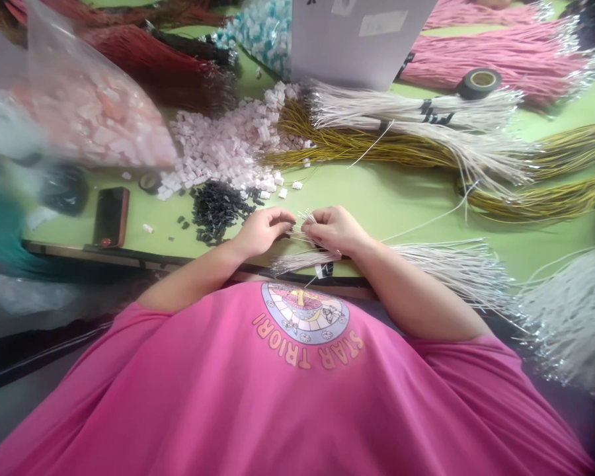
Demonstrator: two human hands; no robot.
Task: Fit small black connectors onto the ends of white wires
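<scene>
Above the front edge of the table, my left hand (pixel 264 231) is closed in a pinch, with what looks like a small dark piece at its fingertips. Just right of it, my right hand (pixel 333 228) is closed around a few white wires (pixel 306 218), their tips poking out toward the left fingers. Under my right wrist lies a taped bundle of white wires (pixel 297 262). A heap of small black plastic pieces (pixel 217 210) sits left of my left hand. Behind it spreads a large pile of small white connector housings (pixel 228 142).
Yellow-green wires (pixel 401 153) and white bundles (pixel 426 114) lie behind my hands. A tape roll (pixel 480 82) rests by pink wires (pixel 486 59). A phone (pixel 111 217) and a clear bag (pixel 94 112) are at left. More white wires (pixel 570 317) hang at right.
</scene>
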